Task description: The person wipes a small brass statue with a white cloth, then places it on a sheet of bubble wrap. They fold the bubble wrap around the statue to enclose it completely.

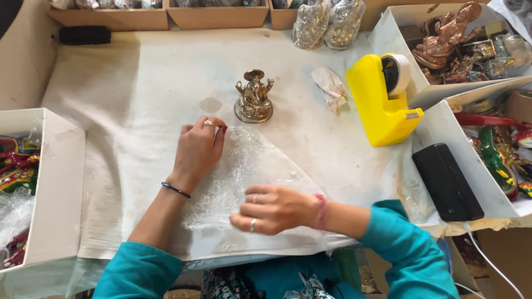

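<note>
Both hands press flat on a sheet of bubble wrap [244, 177] spread on the white-covered worktop [122, 99]. The left hand [198, 149] lies open, fingers pinning the sheet's far corner; the right hand [274, 209] rests palm down, loosely curled, on the near edge, gripping nothing. A small metal figurine [254, 97] stands just beyond the sheet, apart from it. To do this well, the wrap should lie smooth and taut, with its corner held toward the figurine.
</note>
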